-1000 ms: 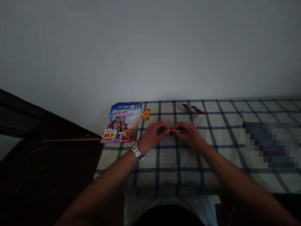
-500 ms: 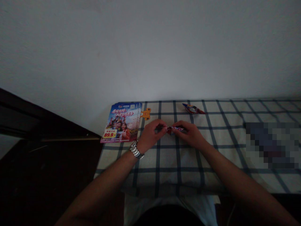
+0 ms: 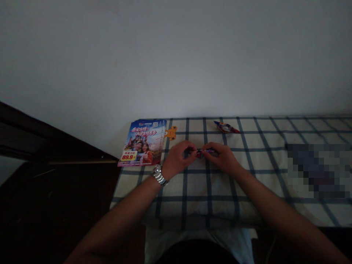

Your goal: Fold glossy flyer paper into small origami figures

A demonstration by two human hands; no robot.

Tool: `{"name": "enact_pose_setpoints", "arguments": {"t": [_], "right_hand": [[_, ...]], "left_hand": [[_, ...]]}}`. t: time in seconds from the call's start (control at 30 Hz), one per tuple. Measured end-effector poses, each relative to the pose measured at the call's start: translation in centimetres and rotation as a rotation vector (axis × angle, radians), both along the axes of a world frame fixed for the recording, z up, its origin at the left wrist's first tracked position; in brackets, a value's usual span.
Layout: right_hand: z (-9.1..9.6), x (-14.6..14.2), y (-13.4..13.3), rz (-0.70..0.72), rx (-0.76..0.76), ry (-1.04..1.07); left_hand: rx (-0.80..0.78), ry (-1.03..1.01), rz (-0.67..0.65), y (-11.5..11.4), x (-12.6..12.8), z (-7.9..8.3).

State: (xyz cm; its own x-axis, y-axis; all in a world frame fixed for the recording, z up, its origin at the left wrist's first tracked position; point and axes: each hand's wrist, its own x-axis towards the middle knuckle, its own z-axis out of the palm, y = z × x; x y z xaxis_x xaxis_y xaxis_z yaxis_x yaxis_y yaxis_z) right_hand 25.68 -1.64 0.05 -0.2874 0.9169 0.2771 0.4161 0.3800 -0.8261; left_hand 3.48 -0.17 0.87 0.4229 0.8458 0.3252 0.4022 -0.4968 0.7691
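Observation:
Between my hands is a small piece of folded printed paper (image 3: 199, 154), dark blue and red, mostly covered by my fingers. My left hand (image 3: 180, 158), with a silver watch at the wrist, pinches its left end. The fingers of my right hand (image 3: 220, 157) are closed on its right part. Both hands are low over the checked cloth, fingertips close together. Farther back lies a folded, pointed paper piece (image 3: 226, 127) in similar colours, touched by neither hand. A stack of printed flyers (image 3: 141, 143) is to the left of my left hand.
A white cloth with dark checks (image 3: 220, 205) covers the table. An orange bear-shaped piece (image 3: 172, 133) sticks out beside the flyers. At the right is a pixelated dark object (image 3: 316, 170). A pale wall (image 3: 192, 58) rises behind the table.
My fingertips have shifted slightly on the folded paper, and my right hand has moved a little. The flyers and the pointed paper piece are where they were.

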Motion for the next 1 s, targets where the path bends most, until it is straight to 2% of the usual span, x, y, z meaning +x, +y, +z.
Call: {"name": "enact_pose_setpoints", "arguments": {"t": [0.63,1.0], "right_hand": [[0.24,-0.07,-0.08,0.035,0.020,-0.030],[0.16,-0.04,-0.11,-0.010,0.043,-0.032]], "left_hand": [[-0.023,-0.009,0.003,0.11,0.07,0.12],[-0.003,-0.009,-0.001,-0.03,0.18,-0.04]]}}
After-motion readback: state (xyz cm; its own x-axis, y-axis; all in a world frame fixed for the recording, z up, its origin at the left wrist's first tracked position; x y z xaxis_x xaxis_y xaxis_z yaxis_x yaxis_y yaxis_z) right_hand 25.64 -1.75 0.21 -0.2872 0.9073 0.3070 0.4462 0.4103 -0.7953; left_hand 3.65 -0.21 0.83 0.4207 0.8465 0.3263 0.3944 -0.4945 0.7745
